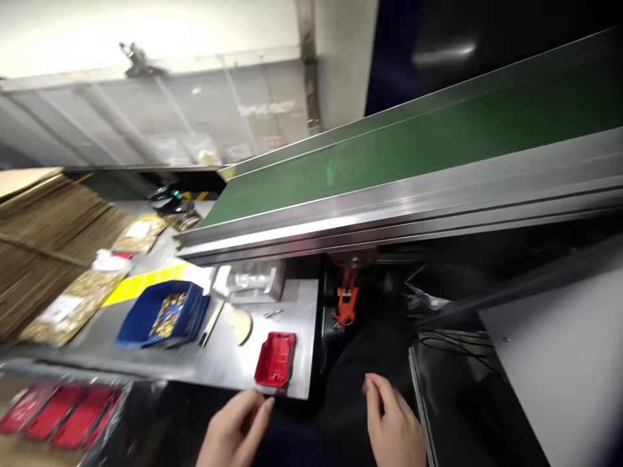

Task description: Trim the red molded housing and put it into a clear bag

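Note:
My left hand (237, 428) is at the lower middle, just below the front edge of the metal table. Its fingers are curled with the thumb close to them; whether anything small is between them is hidden. Nearest to it, on the table corner, lies a red plastic housing (276, 360) with its hollow side up; the hand appears apart from it. To the right, over the dark floor area, my right hand (393, 425) has thumb and index finger drawn together in a pinch. Nothing nameable shows at its tips. Both hands are slightly blurred.
A green conveyor belt (379, 152) with metal rails runs across above the hands. On the table stand a blue bin (141, 316) of small brass-coloured parts and a round pale disc (240, 325). An orange tool (346, 306) hangs under the conveyor. Red parts (80, 415) fill a box at lower left.

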`<state>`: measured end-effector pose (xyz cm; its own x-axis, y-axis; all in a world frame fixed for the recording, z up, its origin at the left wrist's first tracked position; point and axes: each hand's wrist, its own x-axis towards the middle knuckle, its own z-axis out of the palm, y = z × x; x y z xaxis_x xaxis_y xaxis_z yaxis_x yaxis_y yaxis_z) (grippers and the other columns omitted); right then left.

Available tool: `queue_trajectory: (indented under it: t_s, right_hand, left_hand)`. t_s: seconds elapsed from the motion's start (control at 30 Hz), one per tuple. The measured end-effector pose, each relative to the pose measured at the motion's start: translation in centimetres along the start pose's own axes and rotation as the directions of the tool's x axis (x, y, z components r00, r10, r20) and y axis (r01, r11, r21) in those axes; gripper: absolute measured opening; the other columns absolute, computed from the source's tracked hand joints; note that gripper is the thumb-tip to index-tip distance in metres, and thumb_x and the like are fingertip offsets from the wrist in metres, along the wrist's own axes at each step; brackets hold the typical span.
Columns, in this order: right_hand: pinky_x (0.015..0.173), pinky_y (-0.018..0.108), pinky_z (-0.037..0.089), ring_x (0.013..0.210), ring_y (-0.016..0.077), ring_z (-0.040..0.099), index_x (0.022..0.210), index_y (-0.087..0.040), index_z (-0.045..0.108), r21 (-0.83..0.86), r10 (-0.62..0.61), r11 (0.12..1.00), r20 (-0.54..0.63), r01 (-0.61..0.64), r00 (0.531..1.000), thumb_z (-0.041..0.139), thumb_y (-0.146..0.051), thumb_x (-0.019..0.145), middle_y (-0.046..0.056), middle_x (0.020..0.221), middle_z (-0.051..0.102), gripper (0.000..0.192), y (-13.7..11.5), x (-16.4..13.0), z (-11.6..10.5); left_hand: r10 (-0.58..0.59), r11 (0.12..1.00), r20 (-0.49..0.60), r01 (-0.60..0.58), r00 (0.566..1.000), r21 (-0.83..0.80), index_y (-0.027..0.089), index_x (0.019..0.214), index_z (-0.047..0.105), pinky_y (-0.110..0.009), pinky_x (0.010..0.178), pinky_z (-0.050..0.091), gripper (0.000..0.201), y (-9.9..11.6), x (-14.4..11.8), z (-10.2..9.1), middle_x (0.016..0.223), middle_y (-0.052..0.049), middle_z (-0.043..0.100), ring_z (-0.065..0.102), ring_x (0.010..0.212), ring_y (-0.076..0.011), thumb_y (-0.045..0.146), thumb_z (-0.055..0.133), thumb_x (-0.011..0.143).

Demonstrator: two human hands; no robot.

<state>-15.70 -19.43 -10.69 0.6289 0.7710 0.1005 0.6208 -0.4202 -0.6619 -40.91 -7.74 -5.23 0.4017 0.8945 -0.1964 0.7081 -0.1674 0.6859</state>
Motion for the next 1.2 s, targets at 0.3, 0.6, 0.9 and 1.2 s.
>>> queue_trajectory:
  t_s: [0.3, 0.6, 0.9, 1.2]
  right_hand:
    - [0.066, 0.03, 0.056, 0.076, 0.0237, 0.075, 0.112, -0.028, 0.07, 0.21, -0.183, 0.973, 0.456, 0.095, 0.871, 0.041, -0.047, 0.105, 0.006, 0.099, 0.077, 0.036, -6.6, 3.0, 3.4]
    - [0.102, 0.041, 0.058, 0.122, 0.0303, 0.068, 0.154, -0.026, 0.042, 0.633, -0.245, 0.685, 0.667, -0.362, 0.703, 0.064, -0.061, 0.094, 0.014, 0.137, 0.068, 0.073, -9.9, 3.2, 5.1]
    - [0.085, 0.029, 0.061, 0.097, 0.0218, 0.075, 0.12, -0.025, 0.069, 0.584, -0.156, 0.799, 0.435, -0.146, 0.887, 0.07, -0.041, 0.095, 0.005, 0.11, 0.078, 0.03, -11.5, 0.9, 4.9]
    - [0.082, 0.029, 0.055, 0.091, 0.0203, 0.07, 0.092, -0.022, 0.069, 0.461, -0.043, 0.885, 0.205, -0.058, 0.978, 0.052, -0.038, 0.105, 0.007, 0.093, 0.073, 0.027, -9.0, 1.8, 4.5]
  left_hand:
    - [-0.02, 0.97, -0.244, 0.078, 0.97, 0.231, 0.014, 0.161, 0.015, -0.057, 0.104, 0.052, 0.101, -1.9, 3.5, 4.9, 0.143, -0.023, 0.054, 0.056, 0.132, -0.0407, 0.046, 0.073, 0.084]
    - [0.183, 0.98, -0.213, -0.195, 0.96, -0.037, 0.025, 0.161, 0.02, -0.048, 0.108, 0.055, 0.095, -4.0, -0.3, 2.2, 0.147, -0.016, 0.056, 0.061, 0.13, -0.0324, 0.025, 0.073, 0.082]
    - [0.401, 0.916, -0.296, -0.384, 0.867, 0.116, 0.019, 0.164, 0.016, -0.052, 0.104, 0.057, 0.101, -4.1, -1.6, 1.7, 0.143, -0.021, 0.059, 0.062, 0.128, -0.0355, 0.023, 0.074, 0.082]
    - [-0.053, 0.849, 0.01, 0.05, 0.999, -0.526, 0.027, 0.163, 0.023, -0.054, 0.12, 0.04, 0.097, -3.8, -0.9, 1.1, 0.158, -0.016, 0.047, 0.049, 0.143, -0.037, 0.035, 0.079, 0.083]
